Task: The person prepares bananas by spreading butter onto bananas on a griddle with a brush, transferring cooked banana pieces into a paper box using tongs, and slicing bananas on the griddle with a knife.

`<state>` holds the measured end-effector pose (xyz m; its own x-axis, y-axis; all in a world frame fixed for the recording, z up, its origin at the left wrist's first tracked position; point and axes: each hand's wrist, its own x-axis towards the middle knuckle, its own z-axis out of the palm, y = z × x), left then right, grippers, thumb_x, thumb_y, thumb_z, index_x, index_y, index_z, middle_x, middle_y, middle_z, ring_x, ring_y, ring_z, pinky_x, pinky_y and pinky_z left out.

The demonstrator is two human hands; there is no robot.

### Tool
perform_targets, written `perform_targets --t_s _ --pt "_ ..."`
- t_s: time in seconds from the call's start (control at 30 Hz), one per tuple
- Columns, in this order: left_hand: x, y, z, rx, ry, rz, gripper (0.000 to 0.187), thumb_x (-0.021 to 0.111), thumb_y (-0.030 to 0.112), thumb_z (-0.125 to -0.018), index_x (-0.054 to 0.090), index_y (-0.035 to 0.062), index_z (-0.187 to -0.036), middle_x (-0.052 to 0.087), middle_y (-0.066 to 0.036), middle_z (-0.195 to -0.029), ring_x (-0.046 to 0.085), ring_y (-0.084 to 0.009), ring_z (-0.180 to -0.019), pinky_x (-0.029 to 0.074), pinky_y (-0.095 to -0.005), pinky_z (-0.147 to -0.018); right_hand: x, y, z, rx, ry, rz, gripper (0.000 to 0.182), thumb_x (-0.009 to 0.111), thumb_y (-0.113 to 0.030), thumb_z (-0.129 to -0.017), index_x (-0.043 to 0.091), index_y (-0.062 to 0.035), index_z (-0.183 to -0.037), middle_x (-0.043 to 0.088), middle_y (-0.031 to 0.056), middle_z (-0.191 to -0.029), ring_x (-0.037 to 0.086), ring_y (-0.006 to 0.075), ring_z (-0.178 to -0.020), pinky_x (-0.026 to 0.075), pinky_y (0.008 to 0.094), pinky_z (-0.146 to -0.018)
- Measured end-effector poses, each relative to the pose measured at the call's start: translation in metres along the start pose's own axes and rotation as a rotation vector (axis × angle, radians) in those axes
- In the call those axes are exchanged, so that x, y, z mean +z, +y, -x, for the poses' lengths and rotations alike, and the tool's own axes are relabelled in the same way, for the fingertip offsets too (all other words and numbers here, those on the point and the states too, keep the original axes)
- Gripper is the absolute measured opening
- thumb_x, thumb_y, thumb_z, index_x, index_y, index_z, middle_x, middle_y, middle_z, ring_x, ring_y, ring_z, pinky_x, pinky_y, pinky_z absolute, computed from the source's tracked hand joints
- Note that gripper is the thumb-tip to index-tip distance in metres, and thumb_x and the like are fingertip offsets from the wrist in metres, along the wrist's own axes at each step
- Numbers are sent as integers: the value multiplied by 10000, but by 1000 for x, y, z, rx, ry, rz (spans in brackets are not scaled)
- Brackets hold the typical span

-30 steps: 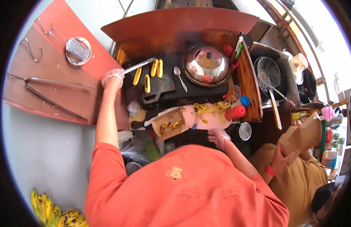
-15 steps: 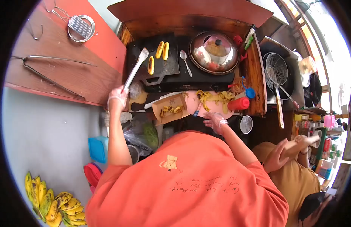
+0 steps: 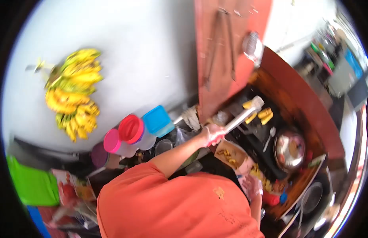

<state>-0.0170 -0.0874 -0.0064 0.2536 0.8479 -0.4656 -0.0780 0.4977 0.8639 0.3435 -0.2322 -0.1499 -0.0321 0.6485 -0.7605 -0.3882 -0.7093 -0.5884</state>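
In a clear plastic glove, my left hand (image 3: pixel 213 135) is closed around the handle of metal tongs (image 3: pixel 241 119). The tips of the tongs are over the black griddle (image 3: pixel 235 109), close to several browned, peeled bananas (image 3: pixel 265 116) lying there. My right hand (image 3: pixel 253 186), gloved too, hovers at the pink cutting board (image 3: pixel 242 170), its fingers apart and holding nothing. Yellow banana peels (image 3: pixel 256 171) lie beside that hand. Between my hands sits an open cardboard box (image 3: pixel 241 158) with browned banana pieces inside.
A spoon (image 3: pixel 269 139) and a lidded pan (image 3: pixel 290 150) are on the stove. A red bottle (image 3: pixel 270 198) stands right of my right hand. Bunches of bananas (image 3: pixel 73 95) hang at the left wall. Pink-, red- and blue-lidded containers (image 3: pixel 157 120) stand left of my left arm.
The view has swung left and rotated, bringing the banana bunches and lidded containers into fuller sight. My left hand still holds the tongs by the griddle; my right hand remains near the cutting board.
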Motion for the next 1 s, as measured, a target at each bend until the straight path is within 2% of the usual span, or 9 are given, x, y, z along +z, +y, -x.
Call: perform_targets --t_s 0.07,0.2,0.37,0.43,0.63,0.73,0.77,0.9,1.0 --pt "-4 -12 -6 48 24 -28 309 666 299 -926 628 30 -779 609 -50 -644 504 -111 -432 359 -268 -342 -12 -5 -16 -25 -82 -26 500 629 -349 -907 558 -4 -1262 622 139 -1216 635 299 -903 537 431 -824" --pt "-4 -21 22 67 57 106 307 675 294 -917 623 28 -772 612 -65 -648 507 -113 -426 360 -274 -337 3 -38 -19 -88 -91 140 545 666 -378 -892 553 -21 -1289 619 148 -1181 627 292 -909 533 417 -818" --pt "-8 -38 39 102 81 190 295 641 287 -916 629 28 -775 622 -71 -670 515 -128 -424 369 -281 -328 34 -83 -10 -226 -126 334 512 676 -382 -893 603 -8 -1235 638 158 -1180 642 264 -911 530 384 -792" --pt "-15 -48 36 82 88 180 314 607 320 -943 647 14 -881 652 -110 -735 530 -148 -447 387 -284 -344 44 -94 -6 -280 -157 367 523 673 -377 -887 605 6 -1237 653 159 -1166 650 256 -921 525 359 -768" --pt "-17 -60 32 67 77 305 327 593 327 -949 650 6 -923 658 -117 -738 536 -155 -448 394 -286 -338 70 -101 0 -292 -194 468 562 659 -394 -885 592 16 -1263 650 172 -1195 653 253 -917 530 352 -772" --pt "-8 -51 38 93 88 250 325 594 323 -949 654 4 -934 658 -109 -735 542 -152 -449 395 -280 -339 64 -96 -8 -265 -204 464 577 665 -404 -879 593 16 -1268 647 175 -1204 652 254 -925 538 355 -778" --pt "-2 -46 42 97 113 296 277 622 264 -875 657 8 -773 627 -87 -664 528 -146 -424 383 -287 -331 61 -94 -10 -263 -208 475 576 667 -402 -879 593 18 -1267 646 175 -1202 651 254 -923 541 358 -777" --pt "6 -46 38 88 134 190 259 619 237 -868 667 -2 -782 625 -82 -660 522 -139 -425 380 -289 -333 56 -93 -7 -245 -207 501 555 669 -380 -883 596 18 -1262 642 175 -1195 645 254 -910 548 366 -768" --pt "6 -52 30 78 109 225 258 618 236 -869 666 -3 -785 625 -83 -658 525 -140 -425 380 -289 -333 48 -91 -11 -236 -208 486 542 672 -372 -884 599 14 -1257 641 168 -1178 642 255 -905 547 368 -765"
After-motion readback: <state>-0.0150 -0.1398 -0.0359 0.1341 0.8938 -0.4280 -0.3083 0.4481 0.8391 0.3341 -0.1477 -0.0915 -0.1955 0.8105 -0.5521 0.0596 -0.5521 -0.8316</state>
